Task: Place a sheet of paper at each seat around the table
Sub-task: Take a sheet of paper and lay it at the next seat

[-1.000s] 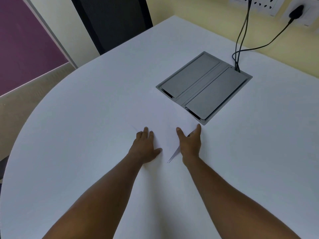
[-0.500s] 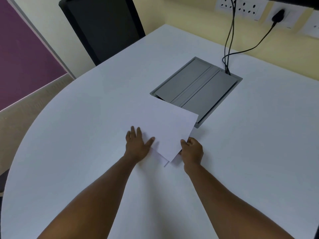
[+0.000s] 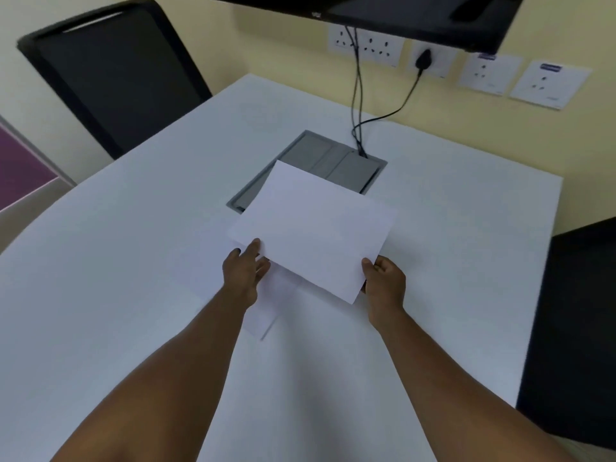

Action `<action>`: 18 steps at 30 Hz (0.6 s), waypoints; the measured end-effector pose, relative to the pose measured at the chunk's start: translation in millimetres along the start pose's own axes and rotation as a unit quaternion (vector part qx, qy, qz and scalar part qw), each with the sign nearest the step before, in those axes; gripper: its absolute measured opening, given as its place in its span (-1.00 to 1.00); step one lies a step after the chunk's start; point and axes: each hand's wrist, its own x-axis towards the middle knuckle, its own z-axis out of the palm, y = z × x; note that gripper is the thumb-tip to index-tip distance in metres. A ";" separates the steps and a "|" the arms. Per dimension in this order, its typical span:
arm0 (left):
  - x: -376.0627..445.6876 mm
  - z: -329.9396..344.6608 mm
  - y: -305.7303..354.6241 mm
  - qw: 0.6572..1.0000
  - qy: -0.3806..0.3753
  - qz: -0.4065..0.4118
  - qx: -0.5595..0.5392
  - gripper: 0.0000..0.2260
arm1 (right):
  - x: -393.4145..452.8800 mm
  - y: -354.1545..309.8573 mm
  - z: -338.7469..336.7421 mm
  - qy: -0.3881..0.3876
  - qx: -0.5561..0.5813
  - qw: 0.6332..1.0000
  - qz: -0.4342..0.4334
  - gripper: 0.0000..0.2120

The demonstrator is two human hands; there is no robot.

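Head view, only one there is: the white table (image 3: 116, 295) has loads of bare room on the left, where its edge curves round, and a straight edge on the right next to a dark chair (image 3: 580, 328). Another black chair (image 3: 110, 78) sits at the far left corner. The right hand (image 3: 383, 281) is pinching the near right corner of a sheet of paper (image 3: 313, 228), thumb on top, fingers curled under. The sheet is lifted off the table and tilted, its far corner covering part of the grey cable box (image 3: 346, 168) set into the table. The left hand (image 3: 245, 268) is mostly open, fingertips touching the sheet's near left edge. More paper (image 3: 266, 305) lies flat under it. Black cables (image 3: 358, 105) run into the box's far corner.
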 end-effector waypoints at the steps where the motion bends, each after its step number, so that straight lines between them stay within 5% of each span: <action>1: -1.1 8.8 -3.1 1.000 -0.001 0.004 -0.002 -0.66 | 4.3 -2.0 -9.5 0.002 0.005 1.000 -0.001 -0.84; 3: -6.2 26.4 -9.3 1.000 0.001 0.009 0.000 -0.89 | 12.0 -3.9 -27.9 0.010 0.013 1.000 0.000 -0.85; 18: -28.3 138.7 -67.7 0.993 -0.074 -0.027 0.091 -0.94 | 66.0 -3.4 -167.0 0.175 0.003 0.985 -0.007 -0.90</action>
